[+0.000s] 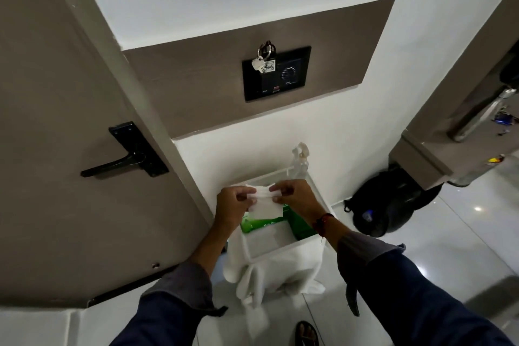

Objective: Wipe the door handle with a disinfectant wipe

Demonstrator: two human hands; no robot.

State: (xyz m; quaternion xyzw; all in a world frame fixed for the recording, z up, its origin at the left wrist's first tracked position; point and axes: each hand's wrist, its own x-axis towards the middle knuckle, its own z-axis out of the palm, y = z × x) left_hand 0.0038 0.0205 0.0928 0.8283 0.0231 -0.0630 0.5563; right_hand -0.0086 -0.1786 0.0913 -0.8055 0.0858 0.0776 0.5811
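Nearest the camera, two dark sleeves reach forward, and at their ends the left hand [234,201] and the right hand [293,194] each pinch an edge of a white wipe [264,205], holding it stretched between them above a white bin [283,250]. Both hands are closed on the wipe by fingertip and thumb, one at each side, as if spreading or unfolding it. Just under the wipe, inside the bin, lies a green pack of wipes [254,226], and a white cloth [252,275] drapes over the bin's near edge. A spray bottle [300,157] stands at the bin's far corner. The door handle [118,164], a black lever on a black plate, sits on the brown door [56,121] well to the left of the hands and apart from them; nothing touches it. So the getting-ready part looks done: a wipe is out and in hand. The wiping itself appears not yet begun, and what is left is to carry the wipe over to the lever and rub along it.
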